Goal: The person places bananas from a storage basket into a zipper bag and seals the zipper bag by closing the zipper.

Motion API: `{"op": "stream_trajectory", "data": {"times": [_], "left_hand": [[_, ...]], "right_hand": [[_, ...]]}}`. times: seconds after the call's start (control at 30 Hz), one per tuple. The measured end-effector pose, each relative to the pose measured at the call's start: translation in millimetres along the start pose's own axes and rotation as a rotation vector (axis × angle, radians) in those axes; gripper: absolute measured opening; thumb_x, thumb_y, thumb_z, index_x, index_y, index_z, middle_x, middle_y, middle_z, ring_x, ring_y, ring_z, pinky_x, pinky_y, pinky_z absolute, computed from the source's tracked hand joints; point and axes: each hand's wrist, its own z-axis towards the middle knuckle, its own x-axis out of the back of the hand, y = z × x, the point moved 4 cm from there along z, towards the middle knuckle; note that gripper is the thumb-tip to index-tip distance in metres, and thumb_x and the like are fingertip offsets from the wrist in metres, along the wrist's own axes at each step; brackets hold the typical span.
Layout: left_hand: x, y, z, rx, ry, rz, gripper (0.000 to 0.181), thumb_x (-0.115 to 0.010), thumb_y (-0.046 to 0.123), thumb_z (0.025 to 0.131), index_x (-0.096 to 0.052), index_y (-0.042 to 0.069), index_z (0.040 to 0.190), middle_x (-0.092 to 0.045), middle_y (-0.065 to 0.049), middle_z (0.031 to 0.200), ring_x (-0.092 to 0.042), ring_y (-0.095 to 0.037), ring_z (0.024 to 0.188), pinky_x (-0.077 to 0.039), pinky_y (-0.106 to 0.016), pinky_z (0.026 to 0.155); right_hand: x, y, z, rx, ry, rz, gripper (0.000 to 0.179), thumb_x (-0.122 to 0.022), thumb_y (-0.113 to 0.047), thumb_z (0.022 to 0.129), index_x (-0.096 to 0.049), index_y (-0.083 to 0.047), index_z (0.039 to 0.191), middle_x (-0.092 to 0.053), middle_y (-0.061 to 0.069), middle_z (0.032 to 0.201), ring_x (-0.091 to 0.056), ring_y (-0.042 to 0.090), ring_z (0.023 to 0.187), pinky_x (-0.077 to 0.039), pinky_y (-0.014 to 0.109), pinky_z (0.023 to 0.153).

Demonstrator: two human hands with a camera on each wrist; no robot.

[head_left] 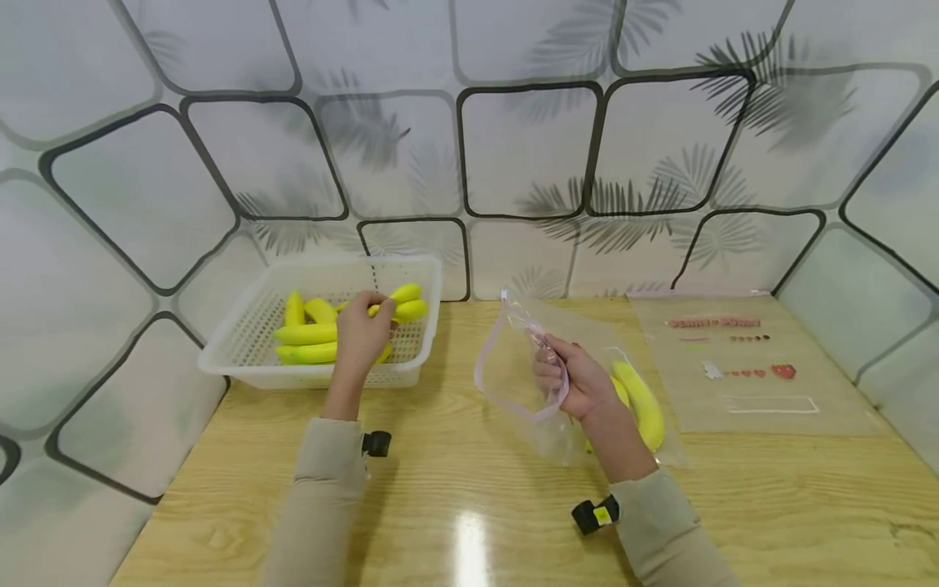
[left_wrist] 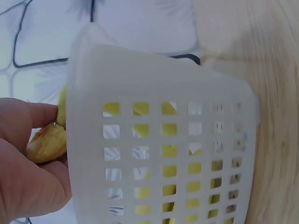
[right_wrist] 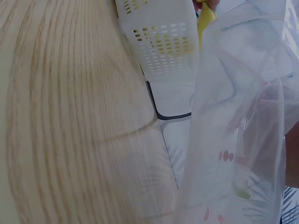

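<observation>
My left hand (head_left: 361, 330) is over the white basket (head_left: 253, 355), pinching a pair of yellow bananas (head_left: 411, 310) at their joined end. In the left wrist view the thumb and fingers close around the stem end of the bananas (left_wrist: 49, 142), partly hidden behind the basket wall. More bananas (head_left: 306, 335) lie in the basket below. My right hand (head_left: 575, 377) grips the rim of a clear plastic bag (head_left: 546, 436) with a pale pink edge, its mouth gaping toward the basket. Bananas (head_left: 645, 412) show at the bag's lower right, partly behind the right wrist.
A second clear bag (head_left: 770, 350) with pink printing lies flat on the wooden table (head_left: 455, 481) at the right. A patterned wall covering (head_left: 528, 155) rises behind the table and along both sides. The basket stands at the back left, close to it.
</observation>
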Motion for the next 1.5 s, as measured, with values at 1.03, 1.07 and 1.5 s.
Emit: {"op": "stream_trajectory", "data": {"times": [1.03, 1.07, 1.5], "left_hand": [[-14.6, 3.7, -38.1, -0.182, -0.744, -1.248, 0.049, -0.038, -0.008, 0.103, -0.036, 0.01, 0.149, -0.056, -0.014, 0.13, -0.059, -0.018, 0.096, -0.055, -0.033, 0.089], [-15.3, 4.2, -39.5, -0.204, -0.772, -1.235, 0.053, -0.039, -0.011, 0.101, -0.035, 0.011, 0.149, -0.056, -0.014, 0.131, -0.059, -0.018, 0.097, -0.054, -0.035, 0.09], [-28.4, -0.8, -43.7, -0.204, -0.763, -0.763, 0.05, -0.05, -0.021, 0.082, -0.053, 0.01, 0.121, -0.065, -0.003, 0.096, -0.061, -0.018, 0.091, -0.05, -0.032, 0.083]], "right_hand": [[-0.6, -2.4, -0.7, -0.004, -0.01, -0.003, 0.026, -0.024, -0.024, 0.111, -0.04, -0.008, 0.099, -0.047, -0.001, 0.064, -0.019, 0.006, 0.058, -0.032, 0.016, 0.044], [-0.8, -2.5, -0.7, -0.005, -0.012, -0.005, 0.026, -0.024, -0.024, 0.111, -0.04, -0.008, 0.099, -0.047, -0.001, 0.064, -0.018, 0.006, 0.059, -0.032, 0.016, 0.044], [-2.4, -3.9, -1.2, 0.011, 0.013, -0.01, 0.025, -0.024, -0.025, 0.111, -0.039, -0.009, 0.099, -0.047, -0.001, 0.065, -0.017, 0.006, 0.06, -0.032, 0.016, 0.044]]}}
